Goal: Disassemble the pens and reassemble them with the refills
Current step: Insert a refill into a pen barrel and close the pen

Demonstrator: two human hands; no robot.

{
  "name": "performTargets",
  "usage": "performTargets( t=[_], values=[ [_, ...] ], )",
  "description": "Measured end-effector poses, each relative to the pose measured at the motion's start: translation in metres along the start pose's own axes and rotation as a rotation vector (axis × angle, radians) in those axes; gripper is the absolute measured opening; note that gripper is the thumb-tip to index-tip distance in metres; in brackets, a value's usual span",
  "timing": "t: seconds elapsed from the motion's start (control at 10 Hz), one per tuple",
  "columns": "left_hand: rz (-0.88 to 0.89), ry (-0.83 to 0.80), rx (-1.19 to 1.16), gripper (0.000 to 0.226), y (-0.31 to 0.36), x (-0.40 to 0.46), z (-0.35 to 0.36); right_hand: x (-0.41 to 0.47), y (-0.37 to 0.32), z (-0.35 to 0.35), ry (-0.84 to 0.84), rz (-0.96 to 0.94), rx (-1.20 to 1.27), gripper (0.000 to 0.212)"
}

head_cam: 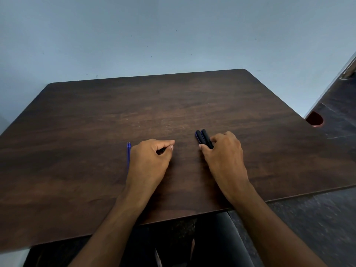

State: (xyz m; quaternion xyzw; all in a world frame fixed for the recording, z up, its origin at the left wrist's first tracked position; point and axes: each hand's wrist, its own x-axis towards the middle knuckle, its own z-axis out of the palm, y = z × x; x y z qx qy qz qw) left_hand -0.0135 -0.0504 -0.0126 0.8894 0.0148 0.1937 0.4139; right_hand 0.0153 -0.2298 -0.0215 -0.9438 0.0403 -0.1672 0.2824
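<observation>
1. Surface: dark wood-grain table with rounded far corners, set against a plain pale blue-grey wall marked by a few small dark specks.
2. Right of the table: dark stone-like floor; a red round object partly hidden behind the table's right edge, identity not determinable.
3. Below the near table edge: a dark-clothed lap.
4. Left hand: resting on the table, fingers curled loosely inward, thumb tip against the index fingertip; whether anything is pinched cannot be told.
5. Refills: two thin blue sticks lying flat, side by side and touching, just beside the outer edge of the left hand. Long axis running away from the body, fine tips pointing toward the wall; near ends hidden behind the hand.
6. Right hand: on the table, thumb and fingertips closed around the near portion of the pens.
7. Pens: two black barrels, parallel and touching, projecting beyond the right fingertips. Long axis angled away from the body and slightly toward the left hand; far ends blunt.
8. Brands, labels, writing: none legible on pens or refills.
</observation>
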Motion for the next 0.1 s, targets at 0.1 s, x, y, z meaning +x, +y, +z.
performTargets(
  t=[0.1],
  values=[
    [-0.018, 0.031, 0.000, 0.017, -0.0016, 0.0009, -0.0049, -0.0003, 0.0007, -0.0020, 0.054, -0.053, 0.031, 0.027]
  ],
)
